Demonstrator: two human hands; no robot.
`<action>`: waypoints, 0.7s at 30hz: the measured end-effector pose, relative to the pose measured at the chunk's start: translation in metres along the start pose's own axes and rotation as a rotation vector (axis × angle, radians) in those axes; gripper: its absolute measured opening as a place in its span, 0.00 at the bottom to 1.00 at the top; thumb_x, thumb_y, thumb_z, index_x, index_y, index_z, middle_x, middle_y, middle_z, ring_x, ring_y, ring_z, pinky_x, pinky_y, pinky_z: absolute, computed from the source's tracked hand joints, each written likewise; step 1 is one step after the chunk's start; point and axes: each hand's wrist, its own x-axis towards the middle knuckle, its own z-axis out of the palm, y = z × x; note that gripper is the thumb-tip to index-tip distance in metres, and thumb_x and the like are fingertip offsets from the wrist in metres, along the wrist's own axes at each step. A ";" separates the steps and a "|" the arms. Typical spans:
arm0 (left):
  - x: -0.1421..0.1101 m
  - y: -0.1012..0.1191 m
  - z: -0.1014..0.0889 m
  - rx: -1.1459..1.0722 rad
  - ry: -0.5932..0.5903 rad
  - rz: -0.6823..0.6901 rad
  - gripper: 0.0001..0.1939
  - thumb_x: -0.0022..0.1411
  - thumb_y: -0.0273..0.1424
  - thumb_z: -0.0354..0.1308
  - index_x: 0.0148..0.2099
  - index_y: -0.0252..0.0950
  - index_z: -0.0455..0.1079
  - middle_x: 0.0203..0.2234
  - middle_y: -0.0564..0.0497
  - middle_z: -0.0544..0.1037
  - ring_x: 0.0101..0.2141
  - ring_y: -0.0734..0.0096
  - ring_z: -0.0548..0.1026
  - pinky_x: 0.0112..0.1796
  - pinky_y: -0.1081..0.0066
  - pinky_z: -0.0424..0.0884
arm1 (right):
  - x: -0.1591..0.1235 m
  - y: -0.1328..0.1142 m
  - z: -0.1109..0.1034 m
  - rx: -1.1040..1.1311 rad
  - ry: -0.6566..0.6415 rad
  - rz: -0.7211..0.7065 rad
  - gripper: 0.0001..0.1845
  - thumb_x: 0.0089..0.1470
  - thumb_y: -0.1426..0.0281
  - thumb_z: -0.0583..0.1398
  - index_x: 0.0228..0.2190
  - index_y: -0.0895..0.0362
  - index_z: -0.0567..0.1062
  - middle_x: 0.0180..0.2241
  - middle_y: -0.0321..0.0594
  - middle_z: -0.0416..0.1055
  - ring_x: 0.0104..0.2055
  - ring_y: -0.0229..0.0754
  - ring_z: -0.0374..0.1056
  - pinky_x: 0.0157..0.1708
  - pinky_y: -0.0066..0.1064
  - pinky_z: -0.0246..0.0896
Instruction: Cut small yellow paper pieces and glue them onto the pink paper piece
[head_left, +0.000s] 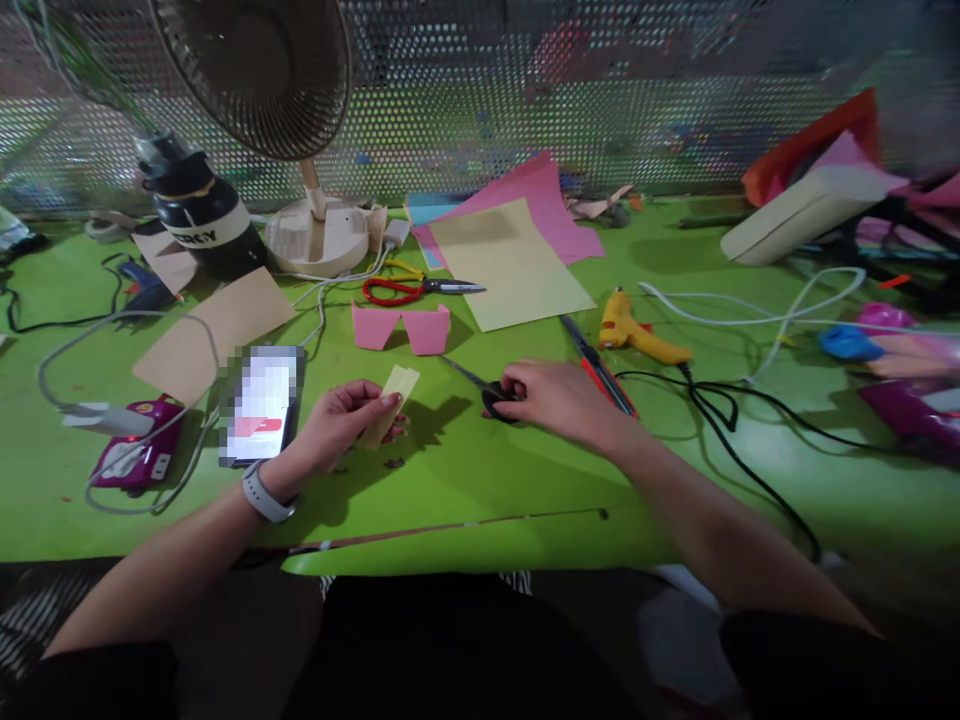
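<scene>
Between its thumb and fingers, my left hand pinches a small strip of pale yellow paper, which looks folded or doubled. To the right, my right hand is closed on the black handles of a small pair of scissors, low over the table. Their blades point left and away, toward a pair of pink paper glasses lying just beyond both hands. Behind the glasses lies a larger pair of red-and-yellow-handled scissors. Small scraps lie below my left hand.
A phone lies left of my left hand, near a purple power socket. Yellow paper rests on pink sheets behind. Right are a red cutter and a yellow glue gun with cables. A fan stands behind.
</scene>
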 end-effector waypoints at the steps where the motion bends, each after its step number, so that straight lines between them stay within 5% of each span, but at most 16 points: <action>1: 0.000 0.000 0.000 0.003 0.004 0.000 0.21 0.50 0.42 0.73 0.35 0.34 0.69 0.28 0.53 0.81 0.26 0.74 0.80 0.29 0.77 0.76 | 0.000 0.003 -0.001 -0.020 -0.014 -0.012 0.12 0.53 0.60 0.66 0.28 0.55 0.75 0.30 0.40 0.75 0.29 0.42 0.67 0.24 0.30 0.47; 7: 0.000 0.003 0.003 0.057 -0.001 -0.001 0.20 0.52 0.43 0.72 0.35 0.34 0.69 0.29 0.51 0.82 0.29 0.72 0.81 0.30 0.75 0.76 | -0.001 0.016 -0.011 0.029 -0.021 -0.158 0.12 0.54 0.61 0.65 0.39 0.54 0.79 0.41 0.42 0.75 0.34 0.43 0.70 0.29 0.32 0.55; 15: 0.003 0.004 0.017 0.112 -0.059 0.008 0.20 0.51 0.44 0.71 0.34 0.34 0.72 0.25 0.51 0.81 0.26 0.74 0.78 0.27 0.78 0.72 | 0.012 -0.042 -0.002 0.905 -0.109 -0.202 0.21 0.54 0.51 0.64 0.37 0.58 0.77 0.32 0.41 0.75 0.31 0.38 0.69 0.30 0.33 0.65; 21: 0.008 0.001 0.015 0.337 -0.019 0.057 0.20 0.57 0.48 0.64 0.34 0.34 0.73 0.24 0.51 0.79 0.22 0.78 0.72 0.22 0.79 0.65 | 0.026 -0.052 0.013 1.065 -0.107 -0.232 0.21 0.52 0.50 0.65 0.31 0.57 0.76 0.28 0.37 0.74 0.28 0.35 0.67 0.31 0.32 0.65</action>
